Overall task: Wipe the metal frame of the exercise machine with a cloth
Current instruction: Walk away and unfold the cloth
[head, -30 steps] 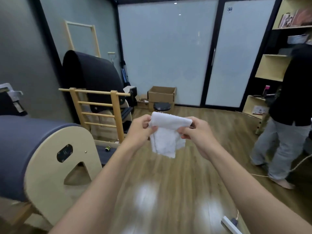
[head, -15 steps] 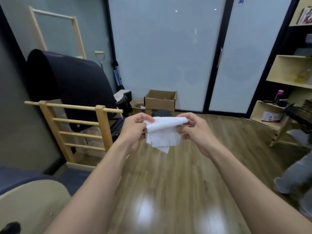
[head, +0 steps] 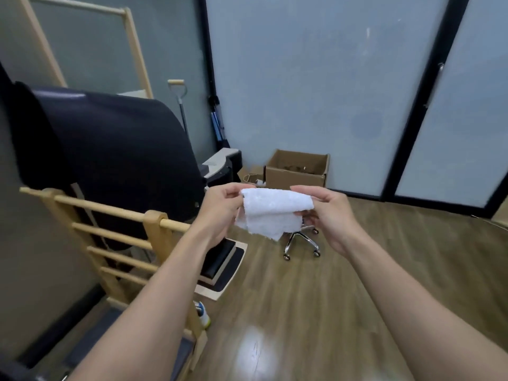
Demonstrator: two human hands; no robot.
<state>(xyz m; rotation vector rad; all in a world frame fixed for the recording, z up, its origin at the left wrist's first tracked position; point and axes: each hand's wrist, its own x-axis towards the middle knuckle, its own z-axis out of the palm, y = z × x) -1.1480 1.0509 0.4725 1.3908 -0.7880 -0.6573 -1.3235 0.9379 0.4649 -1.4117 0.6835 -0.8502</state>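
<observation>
left hand (head: 220,213) pinches cloth (head: 275,213) | right hand (head: 330,215) pinches its other end | cloth held above floor (head: 343,298)

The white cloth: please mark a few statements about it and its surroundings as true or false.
1. The left hand and the right hand both pinch the white cloth. True.
2. The cloth is pressed on some surface. False: it hangs in the air, held only by the hands.
3. An open cardboard box stands behind the hands. True.
4. The cloth is spread out flat. False: it is folded over, with a corner hanging down.
</observation>
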